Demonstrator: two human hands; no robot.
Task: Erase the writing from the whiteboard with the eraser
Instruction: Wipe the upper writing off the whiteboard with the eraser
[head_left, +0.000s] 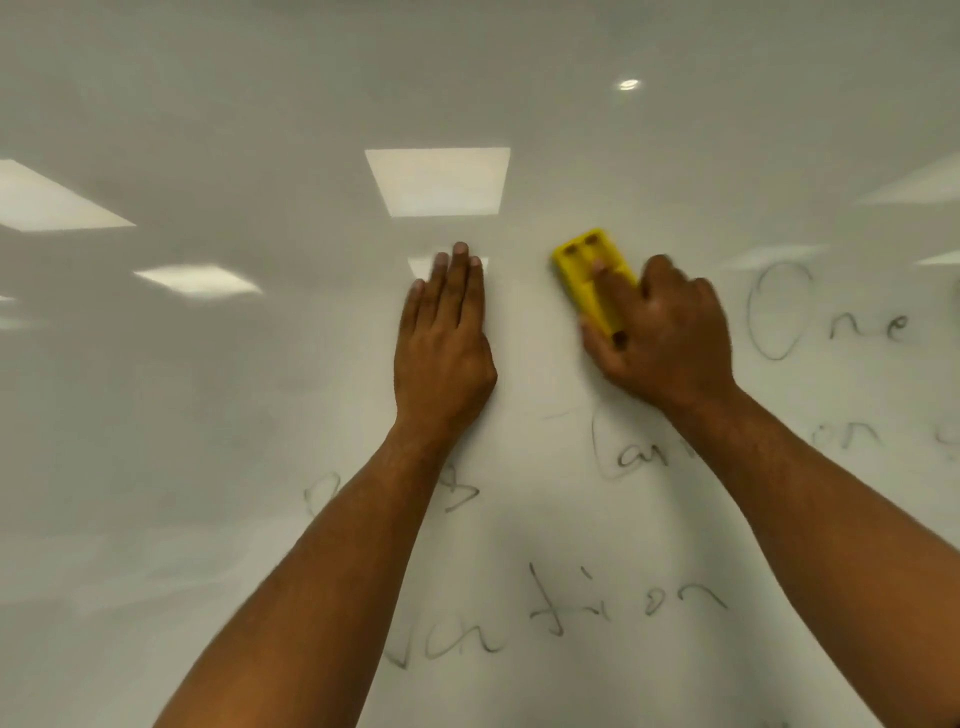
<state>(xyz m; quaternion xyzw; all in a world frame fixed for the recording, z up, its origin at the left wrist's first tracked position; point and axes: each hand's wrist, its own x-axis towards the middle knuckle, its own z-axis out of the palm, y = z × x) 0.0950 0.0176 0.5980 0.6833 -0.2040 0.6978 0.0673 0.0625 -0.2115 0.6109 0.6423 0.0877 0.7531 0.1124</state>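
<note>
The glossy whiteboard (218, 415) fills the whole view. My right hand (660, 332) grips a yellow eraser (584, 265) and presses it against the board at centre right, its upper end sticking out past my fingers. My left hand (444, 338) lies flat on the board just left of the eraser, fingers together and pointing up, holding nothing. Black handwriting stays on the board: "One" (826, 317) to the right of the eraser, partly wiped letters (634, 452) under my right wrist, and "vation" (561, 618) lower down between my forearms.
Ceiling light panels reflect in the board as bright rectangles (439, 182). Faint smudges and a partly wiped mark (322, 493) lie left of my left forearm. The board's left and upper areas carry no writing.
</note>
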